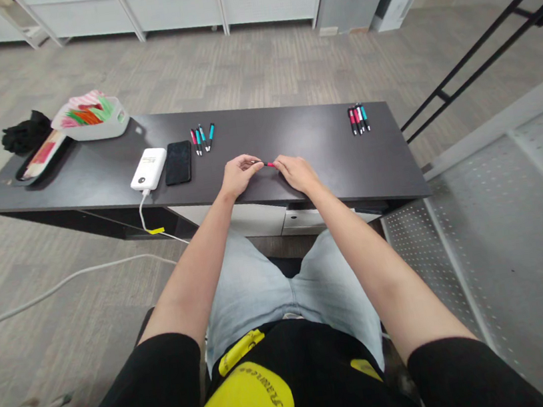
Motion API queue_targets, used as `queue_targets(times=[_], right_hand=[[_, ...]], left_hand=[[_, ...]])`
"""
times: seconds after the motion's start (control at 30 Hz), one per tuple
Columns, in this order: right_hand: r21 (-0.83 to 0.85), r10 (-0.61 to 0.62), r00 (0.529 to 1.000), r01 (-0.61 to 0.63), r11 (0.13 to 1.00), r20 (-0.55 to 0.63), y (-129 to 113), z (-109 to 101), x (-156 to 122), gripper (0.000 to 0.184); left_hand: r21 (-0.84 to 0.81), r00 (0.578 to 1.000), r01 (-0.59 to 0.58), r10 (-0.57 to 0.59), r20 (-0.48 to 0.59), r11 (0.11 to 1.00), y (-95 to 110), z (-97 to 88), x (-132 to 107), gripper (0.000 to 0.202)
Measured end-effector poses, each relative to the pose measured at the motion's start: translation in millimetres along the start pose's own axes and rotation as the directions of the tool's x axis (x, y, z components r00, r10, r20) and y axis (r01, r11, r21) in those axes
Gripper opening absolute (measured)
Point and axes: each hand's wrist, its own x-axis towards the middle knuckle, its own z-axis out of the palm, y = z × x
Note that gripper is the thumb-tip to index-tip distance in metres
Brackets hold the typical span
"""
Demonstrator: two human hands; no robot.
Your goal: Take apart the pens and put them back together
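Note:
Between my hands, just over the dark tabletop [236, 134], is a red and black pen [270, 164], lying crosswise. My left hand [240, 175] pinches its black end. The fingers of my right hand [296, 172] are closed round the red end and hide part of it. Beyond my left hand lies a group of several pens [202, 139], red and teal with black grips. A second group of several pens [359, 120] lies side by side toward the right end of the table.
A black phone [177, 163] and a white power bank [149, 169] with a white cable [141, 211] lie left of my hands. Farther left are a white basket [121, 122] of colourful items, a black tray [47, 169] and black cloth [26, 132]. A perforated panel [510, 251] stands at right.

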Motion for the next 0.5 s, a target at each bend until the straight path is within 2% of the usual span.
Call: queue_targets(times=[0.13, 0.33, 0.5], right_hand=[[-0.018, 0.023, 1.0, -0.023, 1.0, -0.018, 0, 1, 2, 0.039], [-0.029, -0.02, 0.997, 0.017, 0.999, -0.076, -1, -1, -3, 0.024], [-0.04, -0.025, 0.996, 0.022, 0.999, -0.082, 1, -2, -5, 0.02]], left_hand=[[0.017, 0.999, -0.026, 0.025, 0.027, 1.0, -4, 0.0, 1, 0.023], [0.091, 0.997, -0.081, 0.081, 0.007, 0.993, -12, 2.8, 3, 0.022], [0.243, 0.996, -0.088, 0.085, 0.021, 0.966, -19, 2.9, 5, 0.037]])
